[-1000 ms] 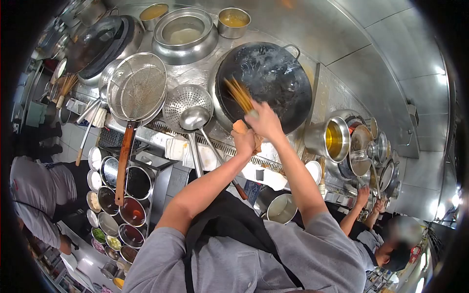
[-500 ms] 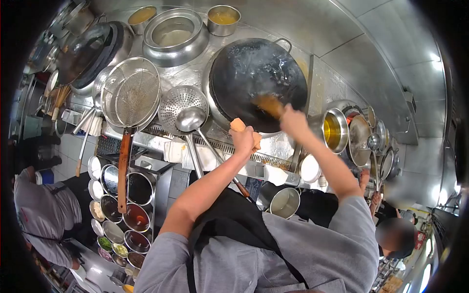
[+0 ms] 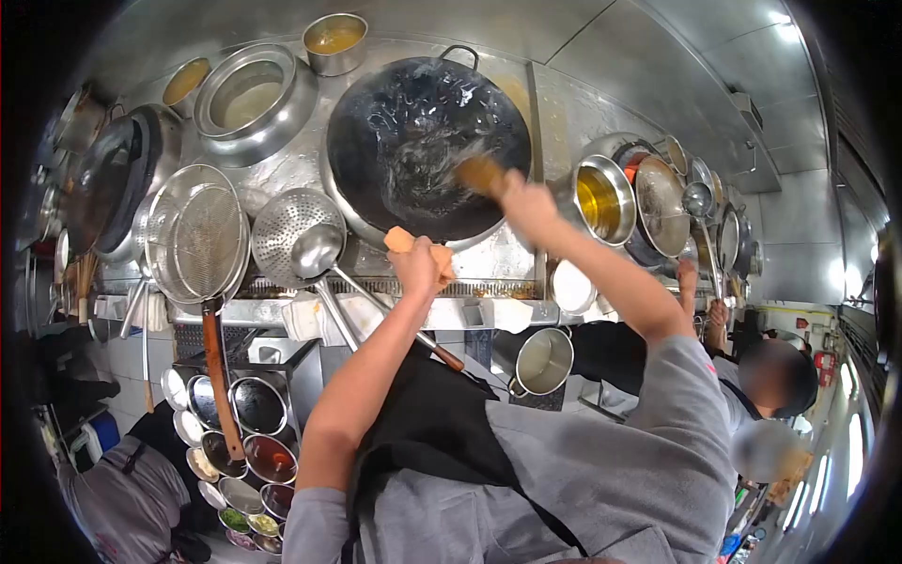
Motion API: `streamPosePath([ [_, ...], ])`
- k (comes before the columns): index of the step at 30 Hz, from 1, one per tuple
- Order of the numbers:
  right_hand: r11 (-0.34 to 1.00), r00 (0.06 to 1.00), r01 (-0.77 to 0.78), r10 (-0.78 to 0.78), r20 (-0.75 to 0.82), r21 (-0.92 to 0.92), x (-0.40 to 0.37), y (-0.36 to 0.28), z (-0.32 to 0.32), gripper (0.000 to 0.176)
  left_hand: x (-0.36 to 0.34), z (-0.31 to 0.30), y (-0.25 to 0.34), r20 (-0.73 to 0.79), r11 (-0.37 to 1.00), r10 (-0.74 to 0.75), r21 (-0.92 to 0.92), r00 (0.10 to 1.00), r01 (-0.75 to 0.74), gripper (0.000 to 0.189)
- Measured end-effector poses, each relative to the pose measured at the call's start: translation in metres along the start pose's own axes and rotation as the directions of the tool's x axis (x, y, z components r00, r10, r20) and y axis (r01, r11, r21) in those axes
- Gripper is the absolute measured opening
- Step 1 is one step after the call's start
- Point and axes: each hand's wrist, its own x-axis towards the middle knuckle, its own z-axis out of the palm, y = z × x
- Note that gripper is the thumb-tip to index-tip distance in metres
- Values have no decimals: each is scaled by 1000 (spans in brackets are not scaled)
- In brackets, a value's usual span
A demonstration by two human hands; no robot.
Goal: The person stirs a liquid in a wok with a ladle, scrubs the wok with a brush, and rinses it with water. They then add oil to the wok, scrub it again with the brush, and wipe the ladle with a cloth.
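At upper centre, my right hand (image 3: 528,209) clenches a golden-brown bristle brush (image 3: 480,176) over a round black wok (image 3: 366,127); my left hand (image 3: 416,268) squeezes orange cloth (image 3: 399,240).

A wet steel stove (image 3: 293,171) spans the scene. A black wok (image 3: 413,141) sits in its middle, loop handle at the far side. At far left stands a wide pot (image 3: 268,141), with a cup (image 3: 186,106) left of it and a can (image 3: 335,62) right. At near left lie a skimmer (image 3: 279,230) and a strainer (image 3: 197,226), handles jutting past the near edge, where cloths (image 3: 362,312) lie. Whether the pans (image 3: 662,207) crowded at right rest directly on the steel is hard to tell.
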Motion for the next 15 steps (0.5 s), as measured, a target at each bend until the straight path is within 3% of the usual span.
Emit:
streamPosePath([
  [1, 993, 988, -119, 116, -99, -27, 33, 32, 1, 43, 0, 0, 3, 3, 1000, 4, 11, 1000, -4, 41],
  [3, 938, 928, -223, 288, -238, 266, 91, 52, -18, 45, 0, -1, 0, 10, 999, -38, 16, 999, 38, 42],
  [5, 871, 858, -336, 439, -265, 358, 113, 14, -24, 45, 6, -4, -4, -4, 998, -24, 55, 1000, 24, 42],
  [6, 875, 896, -310, 399, -193, 371, 113, -10, -23, 46, -14, -3, 21, 148, 993, -114, 25, 982, 112, 44],
  [7, 879, 927, -286, 355, -123, 381, 107, -30, -23, 46, -16, -4, 20, 116, 996, -91, 28, 989, 88, 44],
  [9, 921, 994, -30, 67, -84, 389, 76, -69, -3, 45, -7, -1, 13, 43, 999, -35, 8, 998, 35, 44],
  [11, 921, 986, 162, -164, -26, 354, -3, -87, -47, 48, 32, -11, -26, 83, 998, 52, 20, 995, -54, 47],
  [13, 906, 960, 222, -268, 83, 360, -62, -60, -67, 50, -19, 0, 28, 71, 995, -97, 28, 993, 95, 49],
  [15, 953, 967, 199, -229, 115, 227, -59, 16, -33, 45, 8, -3, -1, 11, 1000, -6, 25, 1000, 6, 49],
])
